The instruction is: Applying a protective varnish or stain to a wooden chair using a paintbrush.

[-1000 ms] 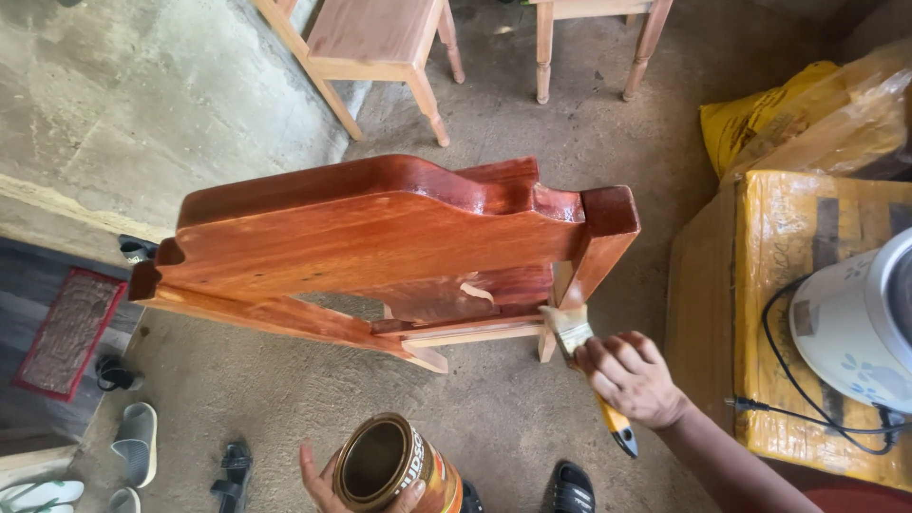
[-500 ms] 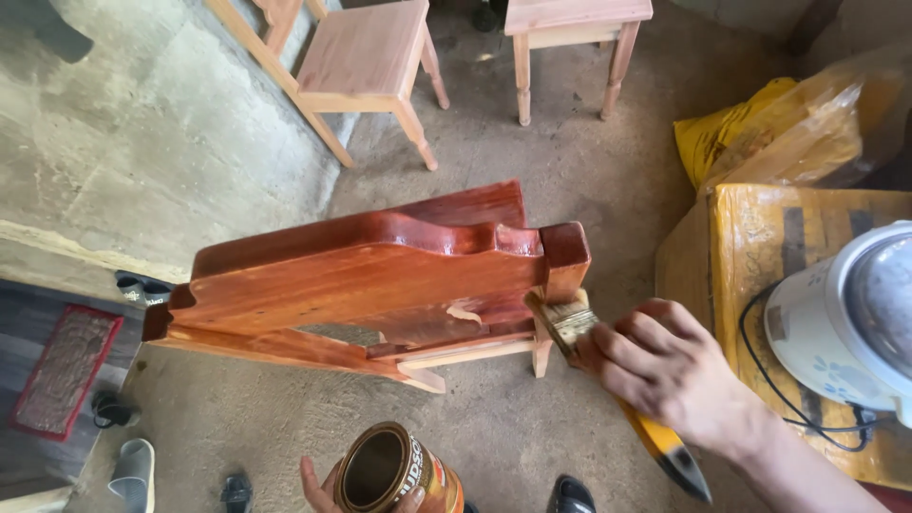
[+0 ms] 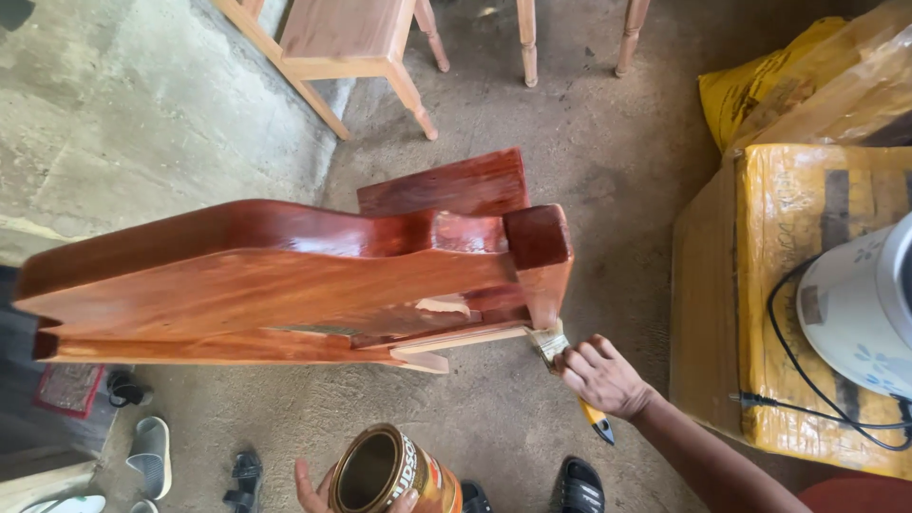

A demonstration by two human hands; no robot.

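Right hand (image 3: 603,378), gripping the brush (image 3: 549,342), is now dabbing lower on the chair (image 3: 285,275); left hand (image 3: 313,489) is holding the can (image 3: 380,473).

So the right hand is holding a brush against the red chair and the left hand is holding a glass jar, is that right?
Not quite. The head view shows the left hand holding an open metal can, not a glass jar. The rest stands: the right hand holds a brush against the red chair.
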